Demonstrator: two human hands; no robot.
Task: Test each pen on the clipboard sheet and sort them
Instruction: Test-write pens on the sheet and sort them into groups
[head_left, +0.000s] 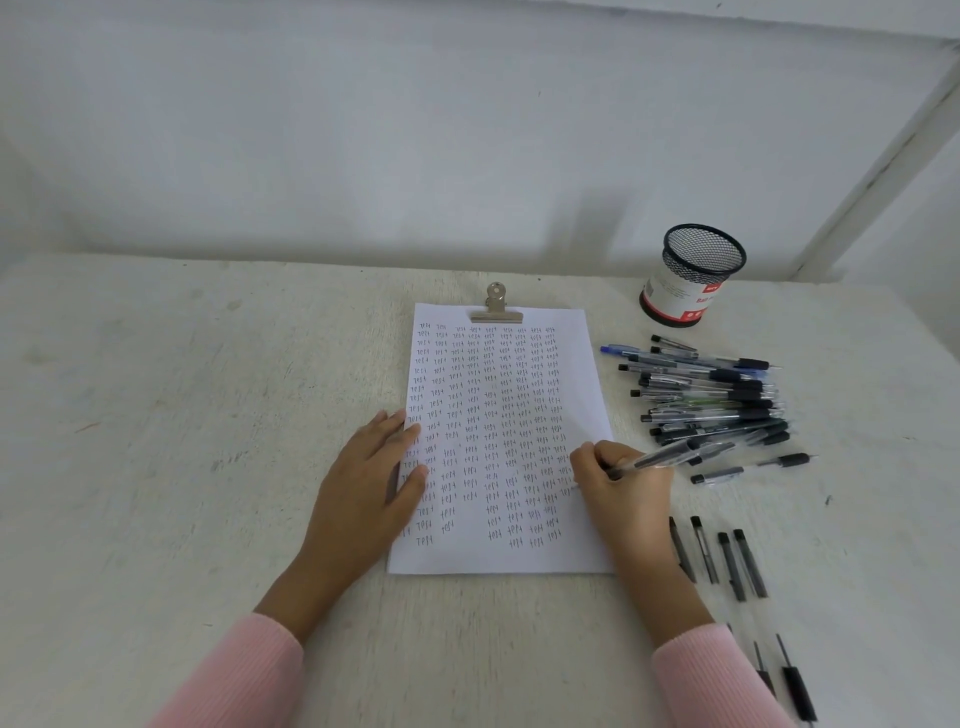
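Observation:
A white clipboard sheet (519, 558) lies at the table's centre, covered in columns of the handwritten word "test", held by a metal clip (496, 306). My left hand (371, 483) rests flat on the sheet's left edge. My right hand (621, 486) grips a clear black pen (670, 454) with its tip at the sheet's right side. A pile of pens (711, 397) lies to the right of the sheet. Several pens (727, 561) lie in a row near my right wrist, with more pens (792, 680) lower down.
A black mesh pen cup (691, 275) with a white and red label stands at the back right. Two loose pens (753, 467) lie just below the pile. A white wall rises behind the table.

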